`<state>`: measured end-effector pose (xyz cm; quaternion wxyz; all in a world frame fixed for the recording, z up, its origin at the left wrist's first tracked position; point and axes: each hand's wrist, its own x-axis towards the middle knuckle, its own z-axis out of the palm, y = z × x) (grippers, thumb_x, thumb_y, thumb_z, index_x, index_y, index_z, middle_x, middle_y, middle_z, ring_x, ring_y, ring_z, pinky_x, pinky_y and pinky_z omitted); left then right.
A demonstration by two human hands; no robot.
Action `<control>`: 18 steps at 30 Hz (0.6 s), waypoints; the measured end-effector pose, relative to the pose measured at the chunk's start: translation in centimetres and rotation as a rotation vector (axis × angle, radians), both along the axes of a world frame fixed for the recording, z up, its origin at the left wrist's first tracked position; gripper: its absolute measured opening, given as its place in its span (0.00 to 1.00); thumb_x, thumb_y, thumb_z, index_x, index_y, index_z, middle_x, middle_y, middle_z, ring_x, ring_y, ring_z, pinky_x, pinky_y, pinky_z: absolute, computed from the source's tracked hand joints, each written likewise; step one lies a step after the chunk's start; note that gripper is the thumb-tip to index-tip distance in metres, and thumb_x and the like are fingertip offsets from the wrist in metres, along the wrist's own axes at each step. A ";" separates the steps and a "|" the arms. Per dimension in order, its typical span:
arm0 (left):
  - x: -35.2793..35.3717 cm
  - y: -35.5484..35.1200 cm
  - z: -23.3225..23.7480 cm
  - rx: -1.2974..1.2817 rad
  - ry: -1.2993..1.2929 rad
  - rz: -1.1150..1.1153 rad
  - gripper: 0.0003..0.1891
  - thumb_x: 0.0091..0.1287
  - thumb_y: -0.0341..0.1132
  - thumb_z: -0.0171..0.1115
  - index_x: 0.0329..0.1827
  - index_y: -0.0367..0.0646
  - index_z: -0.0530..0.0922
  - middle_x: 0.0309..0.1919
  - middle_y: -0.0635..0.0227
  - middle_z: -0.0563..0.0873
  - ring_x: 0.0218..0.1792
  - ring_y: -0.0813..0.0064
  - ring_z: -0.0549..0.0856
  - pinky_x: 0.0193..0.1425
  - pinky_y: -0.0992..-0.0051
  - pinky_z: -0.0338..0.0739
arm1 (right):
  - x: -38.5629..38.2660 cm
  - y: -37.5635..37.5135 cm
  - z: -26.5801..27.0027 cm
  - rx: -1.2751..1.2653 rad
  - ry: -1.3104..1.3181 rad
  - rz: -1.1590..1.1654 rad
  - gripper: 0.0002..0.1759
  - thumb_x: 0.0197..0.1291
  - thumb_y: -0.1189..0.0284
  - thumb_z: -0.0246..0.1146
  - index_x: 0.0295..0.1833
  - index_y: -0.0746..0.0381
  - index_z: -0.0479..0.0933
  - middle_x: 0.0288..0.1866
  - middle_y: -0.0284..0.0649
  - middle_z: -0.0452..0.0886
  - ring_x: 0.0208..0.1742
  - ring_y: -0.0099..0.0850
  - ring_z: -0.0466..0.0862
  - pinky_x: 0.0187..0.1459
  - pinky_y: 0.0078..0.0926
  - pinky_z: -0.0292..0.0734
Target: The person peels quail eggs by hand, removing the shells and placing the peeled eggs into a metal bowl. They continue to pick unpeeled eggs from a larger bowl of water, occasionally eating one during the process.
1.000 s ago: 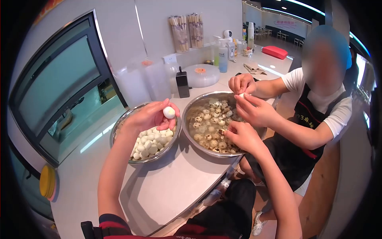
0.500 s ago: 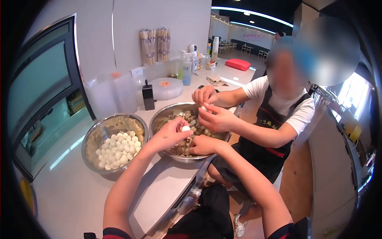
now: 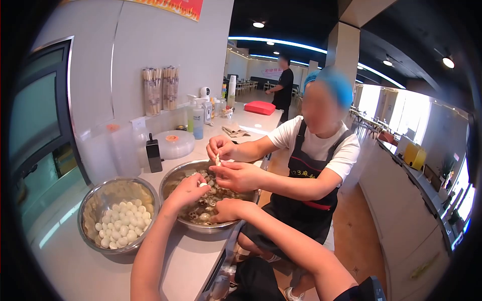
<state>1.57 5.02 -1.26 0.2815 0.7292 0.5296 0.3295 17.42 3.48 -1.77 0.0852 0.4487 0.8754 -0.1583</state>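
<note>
A peeled white egg (image 3: 203, 185), small like a quail egg, sits between the thumb and fingers of my left hand (image 3: 187, 192), held over the large metal bowl (image 3: 213, 230). In that bowl lie wet, speckled small eggs and bits of shell (image 3: 203, 203). My right hand (image 3: 230, 208) reaches down into its near right side with fingers curled; whatever the fingertips grip is hidden. To the left stands a second metal bowl (image 3: 86, 220) with many peeled white eggs (image 3: 123, 223) in it.
Across the big bowl, a co-worker in a dark apron (image 3: 306, 170) picks at a small egg with both hands (image 3: 226, 168). Behind the bowls are a black box-shaped device (image 3: 153, 154), round plastic lids (image 3: 178, 145), bottles (image 3: 198, 123) and a red box (image 3: 259, 108). Another person (image 3: 285, 83) stands farther back.
My view has turned right and up, so the bowls sit lower and more to the left. My left hand still holds the egg; my right hand stays in the bowl.
</note>
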 end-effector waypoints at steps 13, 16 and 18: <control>0.0 0.2 -0.9 0.028 0.063 -0.058 0.18 0.54 0.46 0.58 0.31 0.36 0.74 0.22 0.60 0.81 0.28 0.68 0.80 0.35 0.71 0.72 | -0.2 0.1 -0.2 -0.075 0.068 -0.007 0.21 0.48 0.62 0.53 0.38 0.68 0.78 0.37 0.51 0.79 0.39 0.40 0.79 0.43 0.34 0.72; 0.0 0.1 -0.9 0.009 0.076 -0.059 0.18 0.54 0.46 0.57 0.32 0.36 0.74 0.23 0.59 0.81 0.30 0.67 0.81 0.36 0.71 0.72 | -0.3 0.0 0.1 -0.062 0.018 -0.059 0.20 0.52 0.62 0.49 0.42 0.66 0.76 0.39 0.52 0.78 0.43 0.44 0.78 0.47 0.37 0.69; 0.1 0.2 -0.8 0.005 0.089 -0.060 0.19 0.54 0.47 0.57 0.33 0.36 0.74 0.24 0.59 0.81 0.31 0.66 0.81 0.37 0.70 0.72 | -0.2 0.6 -0.4 -0.061 -0.005 0.122 0.19 0.52 0.65 0.49 0.44 0.64 0.76 0.38 0.52 0.78 0.42 0.45 0.78 0.46 0.37 0.69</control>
